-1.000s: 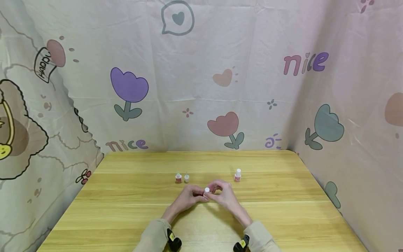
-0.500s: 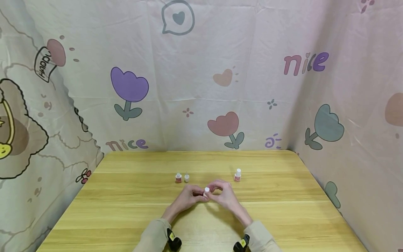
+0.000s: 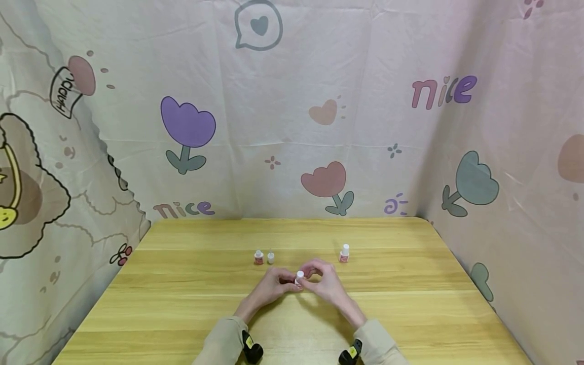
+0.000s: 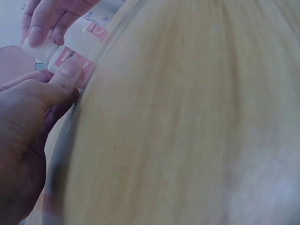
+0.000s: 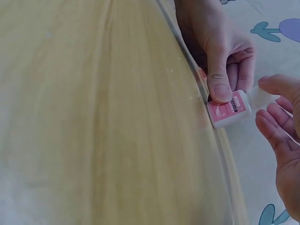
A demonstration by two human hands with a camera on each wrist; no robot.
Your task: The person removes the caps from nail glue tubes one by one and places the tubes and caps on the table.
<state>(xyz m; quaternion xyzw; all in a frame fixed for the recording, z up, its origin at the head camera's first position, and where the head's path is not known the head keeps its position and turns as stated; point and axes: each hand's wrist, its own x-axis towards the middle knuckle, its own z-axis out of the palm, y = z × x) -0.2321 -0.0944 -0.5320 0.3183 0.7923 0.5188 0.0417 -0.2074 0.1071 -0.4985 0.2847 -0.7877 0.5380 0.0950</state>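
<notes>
Just in front of the person, near the middle of the wooden table, both hands meet at a small white bottle (image 3: 299,282) with a pink label. The left hand (image 3: 272,286) pinches its body between thumb and fingers, the thumb lying over the label (image 5: 226,110) in the right wrist view. At the top, the right hand (image 3: 327,283) grips the white cap (image 4: 40,50) with thumb and fingertips. The cap sits over the bottle's neck. The bottle stands roughly upright in the head view, and the fingers hide part of it.
Beyond the left hand stands a second small bottle (image 3: 258,258) with its cap off. A white cap (image 3: 271,258) with a thin stem pointing up is beside it. A third, capped bottle (image 3: 344,254) stands further right on the table (image 3: 205,304). A printed curtain (image 3: 274,116) hangs behind.
</notes>
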